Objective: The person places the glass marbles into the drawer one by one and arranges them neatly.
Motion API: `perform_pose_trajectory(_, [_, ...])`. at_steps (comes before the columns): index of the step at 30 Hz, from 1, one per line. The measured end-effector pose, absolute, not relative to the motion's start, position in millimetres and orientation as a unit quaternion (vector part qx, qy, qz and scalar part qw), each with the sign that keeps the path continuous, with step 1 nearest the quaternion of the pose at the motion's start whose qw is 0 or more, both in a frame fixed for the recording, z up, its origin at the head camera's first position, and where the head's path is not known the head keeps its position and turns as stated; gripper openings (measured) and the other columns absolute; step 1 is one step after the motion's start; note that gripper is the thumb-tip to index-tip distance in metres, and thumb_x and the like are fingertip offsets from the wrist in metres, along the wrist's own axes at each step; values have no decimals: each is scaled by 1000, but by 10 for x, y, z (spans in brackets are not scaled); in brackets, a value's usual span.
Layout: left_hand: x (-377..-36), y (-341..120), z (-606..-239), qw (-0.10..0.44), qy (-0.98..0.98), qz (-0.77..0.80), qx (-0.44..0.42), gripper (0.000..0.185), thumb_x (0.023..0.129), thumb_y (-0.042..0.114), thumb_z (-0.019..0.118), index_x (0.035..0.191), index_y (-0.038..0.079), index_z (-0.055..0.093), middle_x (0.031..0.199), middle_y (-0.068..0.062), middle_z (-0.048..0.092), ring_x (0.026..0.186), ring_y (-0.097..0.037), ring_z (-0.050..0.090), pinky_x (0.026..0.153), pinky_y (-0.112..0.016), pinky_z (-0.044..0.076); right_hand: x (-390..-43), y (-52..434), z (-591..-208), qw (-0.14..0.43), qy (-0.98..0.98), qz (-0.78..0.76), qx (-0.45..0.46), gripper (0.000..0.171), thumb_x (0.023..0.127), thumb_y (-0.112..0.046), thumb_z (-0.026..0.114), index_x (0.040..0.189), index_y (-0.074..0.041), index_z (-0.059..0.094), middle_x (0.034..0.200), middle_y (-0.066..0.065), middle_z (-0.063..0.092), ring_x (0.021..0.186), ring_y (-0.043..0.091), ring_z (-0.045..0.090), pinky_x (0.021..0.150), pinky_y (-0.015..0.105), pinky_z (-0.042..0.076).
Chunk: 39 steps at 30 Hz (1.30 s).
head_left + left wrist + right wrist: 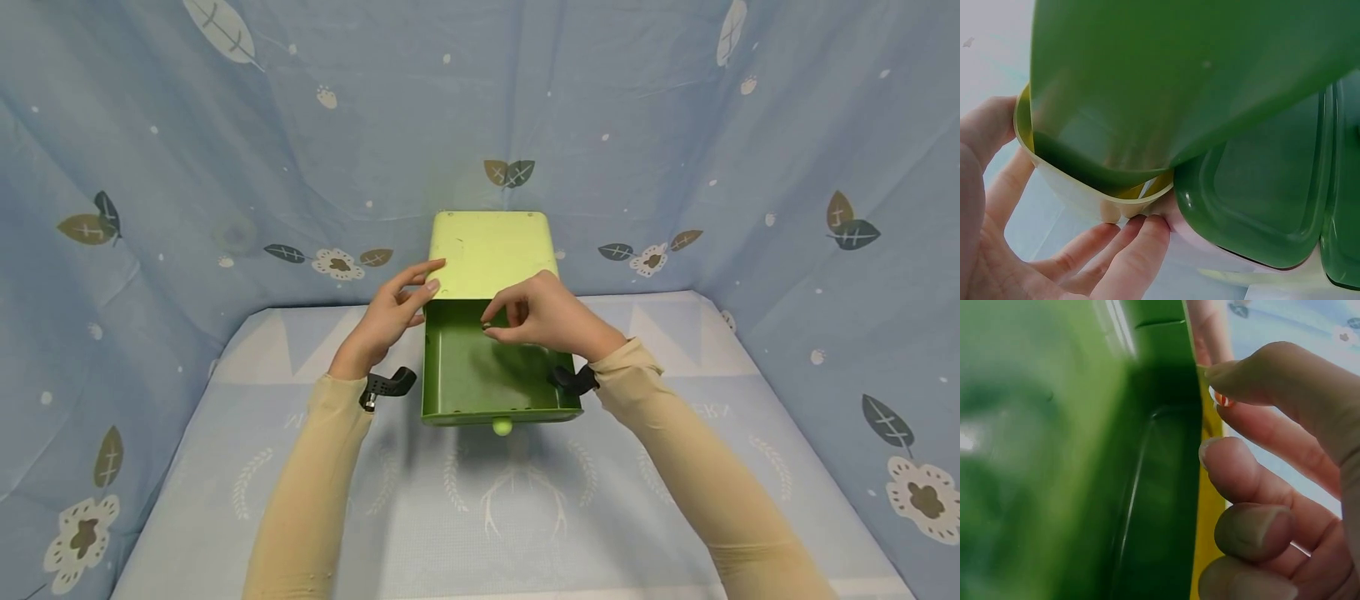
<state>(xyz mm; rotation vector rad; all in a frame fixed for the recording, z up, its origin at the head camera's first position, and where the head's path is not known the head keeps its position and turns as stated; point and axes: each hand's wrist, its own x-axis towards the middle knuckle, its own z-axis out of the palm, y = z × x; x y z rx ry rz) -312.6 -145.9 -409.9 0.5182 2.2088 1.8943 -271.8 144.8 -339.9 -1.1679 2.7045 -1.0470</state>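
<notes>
Drawer stood pulled well out of the pale green box, its dark green tray open to view and, as far as the head view showed, bare inside, with the round knob at the near front edge, well toward the person from both grips. The left hand lay against the box's left front corner, thumb on the top edge and fingers curled under the casing's rounded corner, so it gripped and steadied the box. The right hand hovered over the tray's far right part, just under the box's front lip, with thumb and fingertips pinched together on a small item with red and white marking; what it was could not be told. Judged from this, opening was complete; the small item had not yet been released, and closing remained. Everything rested on the blue patterned cloth.
</notes>
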Motion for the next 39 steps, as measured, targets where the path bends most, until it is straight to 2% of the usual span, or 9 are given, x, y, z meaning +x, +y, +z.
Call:
perform_pose_trajectory(7, [-3127, -1455, -4097, 95, 746, 636, 174, 52, 114, 46, 61, 164, 35, 53, 160, -14, 39, 144, -35, 50, 121, -66, 41, -2818, 1396, -3468, 15, 854, -334, -399, 5, 96, -13, 87, 100, -15, 87, 62, -8, 60, 54, 12, 54, 61, 32, 51])
perform_pose_trajectory(15, [-3136, -1455, -4105, 92, 747, 634, 176, 53, 114, 46, 61, 164, 34, 53, 160, -16, 38, 144, -36, 50, 121, -67, 40, -2867, 1360, -3499, 57, 840, -340, -420, 7, 97, -13, 86, 103, -16, 88, 61, -7, 59, 54, 12, 51, 60, 31, 48])
perform_pose_trajectory(29, [-3139, -1463, -4092, 92, 744, 637, 176, 50, 114, 44, 61, 163, 33, 55, 158, -15, 40, 141, -35, 52, 119, -67, 43, -2915, 1161, -3567, 91, 828, -298, -466, 8, 98, -13, 84, 106, -16, 87, 64, -9, 60, 55, 9, 54, 60, 29, 50])
perform_pose_trajectory(39, [-3134, -1459, -4090, 93, 746, 636, 176, 49, 115, 43, 59, 163, 34, 54, 157, -13, 42, 139, -33, 54, 119, -67, 43, -2915, 999, -3589, 131, 824, -279, -476, 9, 100, -14, 83, 108, -13, 87, 62, -5, 61, 53, 11, 54, 61, 29, 51])
